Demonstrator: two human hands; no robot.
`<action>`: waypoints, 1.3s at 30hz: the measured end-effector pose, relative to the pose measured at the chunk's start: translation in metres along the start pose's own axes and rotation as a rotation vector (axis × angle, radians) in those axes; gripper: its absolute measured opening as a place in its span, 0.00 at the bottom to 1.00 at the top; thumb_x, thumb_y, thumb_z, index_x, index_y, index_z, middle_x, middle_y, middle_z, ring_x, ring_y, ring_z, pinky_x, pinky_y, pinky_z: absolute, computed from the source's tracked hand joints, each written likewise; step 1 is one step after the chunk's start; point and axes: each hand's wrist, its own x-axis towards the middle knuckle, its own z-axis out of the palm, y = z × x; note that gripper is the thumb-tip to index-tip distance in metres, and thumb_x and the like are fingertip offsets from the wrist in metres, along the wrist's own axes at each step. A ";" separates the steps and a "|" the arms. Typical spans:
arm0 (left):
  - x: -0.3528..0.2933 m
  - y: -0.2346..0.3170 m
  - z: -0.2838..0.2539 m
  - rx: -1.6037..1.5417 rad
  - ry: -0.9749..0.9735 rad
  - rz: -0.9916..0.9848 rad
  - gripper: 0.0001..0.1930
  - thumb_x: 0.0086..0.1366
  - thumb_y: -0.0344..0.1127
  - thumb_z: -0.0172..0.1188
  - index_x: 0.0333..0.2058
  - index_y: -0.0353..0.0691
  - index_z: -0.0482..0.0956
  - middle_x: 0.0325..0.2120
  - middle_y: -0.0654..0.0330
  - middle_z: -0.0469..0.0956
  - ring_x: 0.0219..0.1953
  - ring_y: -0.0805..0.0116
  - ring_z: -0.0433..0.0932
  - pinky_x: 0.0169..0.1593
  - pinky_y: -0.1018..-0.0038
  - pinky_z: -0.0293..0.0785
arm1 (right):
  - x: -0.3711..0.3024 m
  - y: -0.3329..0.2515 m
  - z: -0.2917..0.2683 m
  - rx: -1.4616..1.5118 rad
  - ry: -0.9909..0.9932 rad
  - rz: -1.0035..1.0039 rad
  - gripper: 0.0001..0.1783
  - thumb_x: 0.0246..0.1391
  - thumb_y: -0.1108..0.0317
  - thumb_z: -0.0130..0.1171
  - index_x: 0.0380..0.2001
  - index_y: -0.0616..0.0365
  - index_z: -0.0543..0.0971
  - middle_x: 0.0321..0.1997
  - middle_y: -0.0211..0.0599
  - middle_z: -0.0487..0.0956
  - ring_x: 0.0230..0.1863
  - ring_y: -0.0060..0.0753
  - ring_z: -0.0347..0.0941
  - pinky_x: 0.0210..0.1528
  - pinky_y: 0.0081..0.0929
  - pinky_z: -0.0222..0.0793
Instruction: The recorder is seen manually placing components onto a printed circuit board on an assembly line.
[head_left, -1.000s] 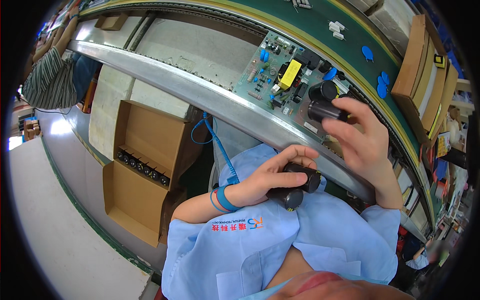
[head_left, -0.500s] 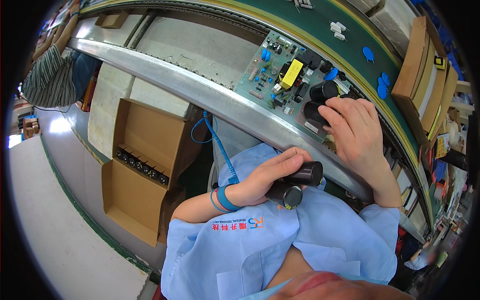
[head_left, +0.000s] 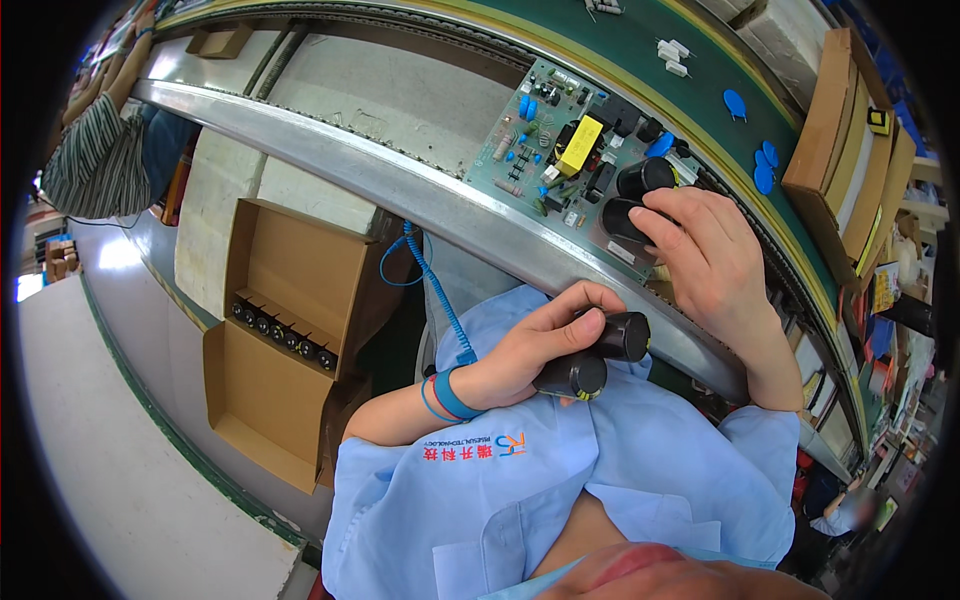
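My left hand (head_left: 535, 350) is closed round two large black cylindrical capacitors, one (head_left: 622, 337) lying above the other (head_left: 572, 376), just in front of my chest. On the right end of a green circuit board (head_left: 488, 178) stand two more black capacitors, a far one (head_left: 640, 180) and a near one (head_left: 620, 220). The fingertips of my right hand (head_left: 718, 245) grip the near one; its far fingers are partly hidden. A yellow-wrapped transformer (head_left: 579, 147) and several small parts are mounted on the same board.
A metal rail (head_left: 420, 195) runs between me and the board. Beyond it, a green belt (head_left: 700, 75) carries loose blue discs (head_left: 764, 178) and white parts (head_left: 674, 58). An open carton (head_left: 270, 400) with several capacitors stands at left. A coiled blue cord (head_left: 432, 275) reaches my wristband.
The two capacitors in my left hand have turned and risen a little. My right fingers have shifted slightly left over the near capacitor on the board.
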 end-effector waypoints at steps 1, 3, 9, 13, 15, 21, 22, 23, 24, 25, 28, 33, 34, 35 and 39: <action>0.000 0.000 0.000 -0.005 0.006 -0.001 0.19 0.73 0.51 0.45 0.54 0.46 0.61 0.39 0.57 0.74 0.27 0.74 0.75 0.21 0.82 0.68 | 0.000 0.000 -0.001 0.000 0.000 0.000 0.16 0.40 0.71 0.59 0.37 0.62 0.79 0.42 0.39 0.77 0.43 0.40 0.76 0.45 0.35 0.74; -0.001 0.001 0.000 0.002 0.011 -0.008 0.19 0.73 0.51 0.45 0.54 0.46 0.61 0.39 0.57 0.74 0.27 0.73 0.75 0.21 0.82 0.68 | 0.001 -0.001 -0.003 -0.001 -0.025 -0.001 0.16 0.40 0.71 0.59 0.37 0.62 0.79 0.42 0.40 0.77 0.43 0.40 0.76 0.45 0.35 0.74; 0.000 -0.001 -0.003 0.039 0.028 0.000 0.25 0.72 0.58 0.42 0.53 0.42 0.63 0.36 0.56 0.74 0.26 0.73 0.75 0.21 0.80 0.70 | 0.001 -0.002 -0.006 0.010 -0.070 0.019 0.18 0.40 0.69 0.60 0.39 0.61 0.80 0.42 0.38 0.78 0.43 0.39 0.76 0.45 0.34 0.74; 0.000 0.002 -0.004 0.008 -0.029 -0.009 0.32 0.69 0.65 0.38 0.52 0.40 0.65 0.31 0.55 0.74 0.23 0.73 0.74 0.24 0.78 0.72 | 0.002 0.004 -0.006 -0.066 -0.032 -0.079 0.20 0.40 0.68 0.61 0.41 0.59 0.81 0.43 0.38 0.79 0.44 0.37 0.77 0.45 0.33 0.74; 0.000 0.002 -0.003 0.002 -0.024 0.011 0.32 0.70 0.65 0.37 0.53 0.40 0.65 0.30 0.57 0.74 0.21 0.76 0.74 0.21 0.80 0.70 | 0.006 0.007 -0.013 -0.043 0.001 -0.122 0.22 0.41 0.63 0.65 0.43 0.58 0.81 0.44 0.39 0.80 0.42 0.37 0.77 0.42 0.33 0.74; 0.007 -0.002 0.010 0.055 0.069 0.104 0.30 0.71 0.60 0.43 0.55 0.39 0.64 0.32 0.59 0.75 0.28 0.79 0.74 0.27 0.84 0.70 | -0.022 -0.027 -0.020 0.530 -0.149 0.131 0.31 0.41 0.52 0.69 0.48 0.57 0.80 0.37 0.37 0.78 0.35 0.38 0.78 0.33 0.31 0.73; 0.009 -0.002 0.013 0.091 0.132 0.141 0.29 0.71 0.58 0.46 0.56 0.39 0.64 0.34 0.60 0.76 0.32 0.80 0.74 0.33 0.84 0.71 | -0.027 -0.031 -0.018 0.581 -0.245 0.209 0.32 0.41 0.52 0.70 0.49 0.57 0.79 0.35 0.36 0.77 0.34 0.38 0.77 0.33 0.30 0.73; 0.008 -0.001 0.010 0.092 0.134 0.139 0.29 0.71 0.58 0.46 0.56 0.39 0.64 0.34 0.60 0.76 0.32 0.80 0.74 0.33 0.84 0.71 | -0.028 -0.031 -0.020 0.673 -0.242 0.245 0.29 0.41 0.62 0.71 0.49 0.56 0.79 0.35 0.37 0.75 0.33 0.37 0.76 0.32 0.29 0.73; 0.006 0.002 0.003 0.151 0.025 0.074 0.33 0.69 0.61 0.47 0.59 0.38 0.62 0.40 0.57 0.75 0.38 0.77 0.74 0.41 0.81 0.70 | -0.028 -0.028 -0.022 0.675 -0.241 0.246 0.29 0.41 0.62 0.71 0.49 0.56 0.79 0.35 0.37 0.75 0.33 0.37 0.76 0.32 0.29 0.73; 0.004 0.002 -0.001 0.210 -0.085 0.008 0.37 0.67 0.63 0.49 0.61 0.37 0.60 0.46 0.55 0.74 0.43 0.74 0.73 0.48 0.78 0.68 | -0.029 -0.022 -0.025 0.703 -0.161 0.262 0.27 0.40 0.69 0.70 0.49 0.56 0.79 0.37 0.38 0.75 0.34 0.37 0.76 0.32 0.29 0.73; 0.002 0.001 -0.003 0.189 -0.089 0.051 0.34 0.68 0.59 0.52 0.60 0.36 0.65 0.52 0.55 0.70 0.45 0.74 0.72 0.49 0.79 0.67 | -0.034 -0.011 -0.030 0.750 -0.044 0.349 0.27 0.35 0.84 0.66 0.44 0.54 0.80 0.43 0.41 0.74 0.37 0.38 0.76 0.35 0.29 0.74; 0.002 0.002 0.001 0.450 -0.122 0.193 0.25 0.67 0.43 0.58 0.59 0.39 0.71 0.50 0.60 0.68 0.48 0.73 0.68 0.53 0.78 0.63 | -0.039 -0.012 -0.019 0.242 -0.034 0.375 0.25 0.35 0.81 0.67 0.43 0.55 0.79 0.42 0.41 0.76 0.36 0.38 0.77 0.31 0.28 0.73; 0.001 0.003 0.003 0.555 -0.125 0.266 0.25 0.65 0.41 0.61 0.59 0.39 0.71 0.50 0.59 0.67 0.50 0.71 0.67 0.55 0.77 0.62 | -0.038 -0.013 -0.016 0.167 -0.021 0.363 0.25 0.35 0.80 0.68 0.43 0.56 0.79 0.41 0.40 0.76 0.35 0.38 0.77 0.30 0.27 0.72; -0.001 0.005 0.005 0.555 -0.126 0.265 0.25 0.65 0.41 0.61 0.59 0.39 0.71 0.50 0.59 0.67 0.50 0.71 0.67 0.55 0.77 0.62 | -0.039 -0.014 -0.013 0.167 -0.021 0.364 0.25 0.35 0.80 0.68 0.43 0.56 0.79 0.41 0.40 0.76 0.35 0.38 0.77 0.30 0.27 0.72; -0.026 0.038 0.001 0.888 0.145 0.301 0.36 0.57 0.51 0.65 0.59 0.34 0.70 0.50 0.56 0.68 0.52 0.67 0.66 0.59 0.74 0.58 | -0.043 -0.012 -0.005 0.118 0.019 0.316 0.24 0.34 0.78 0.68 0.41 0.56 0.79 0.41 0.39 0.77 0.32 0.36 0.77 0.28 0.27 0.72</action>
